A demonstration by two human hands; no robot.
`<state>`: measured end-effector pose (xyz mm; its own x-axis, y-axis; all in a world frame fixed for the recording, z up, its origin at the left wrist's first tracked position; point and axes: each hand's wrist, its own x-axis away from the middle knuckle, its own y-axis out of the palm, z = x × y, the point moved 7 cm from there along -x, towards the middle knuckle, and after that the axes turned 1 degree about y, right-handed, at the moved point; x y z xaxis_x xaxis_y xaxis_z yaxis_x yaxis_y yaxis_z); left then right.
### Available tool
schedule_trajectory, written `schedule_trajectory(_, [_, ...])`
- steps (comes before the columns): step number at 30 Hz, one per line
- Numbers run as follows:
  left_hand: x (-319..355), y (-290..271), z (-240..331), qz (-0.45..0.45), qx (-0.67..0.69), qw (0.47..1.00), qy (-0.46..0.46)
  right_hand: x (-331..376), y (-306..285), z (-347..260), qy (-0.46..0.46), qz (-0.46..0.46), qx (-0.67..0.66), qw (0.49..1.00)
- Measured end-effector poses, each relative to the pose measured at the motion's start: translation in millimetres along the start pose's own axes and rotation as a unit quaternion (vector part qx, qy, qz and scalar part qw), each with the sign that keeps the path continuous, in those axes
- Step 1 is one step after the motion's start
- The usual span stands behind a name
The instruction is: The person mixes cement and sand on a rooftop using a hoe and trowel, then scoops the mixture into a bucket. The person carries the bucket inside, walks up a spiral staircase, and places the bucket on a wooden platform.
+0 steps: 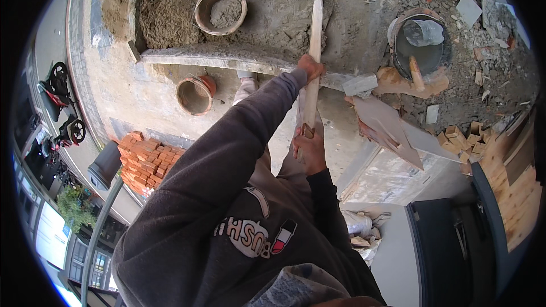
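Observation:
Both of my hands are closed round a long pale wooden handle (314, 40). My left hand (311, 68) grips it farther out, about level with the front board (216, 58) of the mixing bed. Nearer my body, my right hand (311, 152) is wrapped round its near end. The handle's far end reaches into wet grey mortar (273, 0); any tool head there is hidden or coated, so I cannot tell its kind. Left of the handle, a bucket (203, 7) holding mortar stands in the bed.
Before the board stands another bucket (211, 84). At right, a dark tub (396, 37) of water holds a clear plastic container (424, 32) and a wooden handle (417, 74), beside rubble (483, 51). Bricks (148, 159) are stacked at left; a motorbike (60, 102) stands beyond.

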<state>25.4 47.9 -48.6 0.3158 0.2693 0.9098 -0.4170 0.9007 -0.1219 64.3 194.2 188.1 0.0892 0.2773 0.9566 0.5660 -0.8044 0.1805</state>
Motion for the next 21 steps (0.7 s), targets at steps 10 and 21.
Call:
schedule_trajectory(10, [86.6, -8.4, 13.8, -0.062, 0.186, 0.980, -0.029, 54.6, 20.5, 5.2, 0.050, 0.010, -0.025, 0.998])
schedule_trajectory(21, [137.7, -50.6, 48.3, -0.104, 0.529, 0.836, -0.099, 118.8, 60.4, -87.3, 0.055, -0.054, 0.047, 0.996])
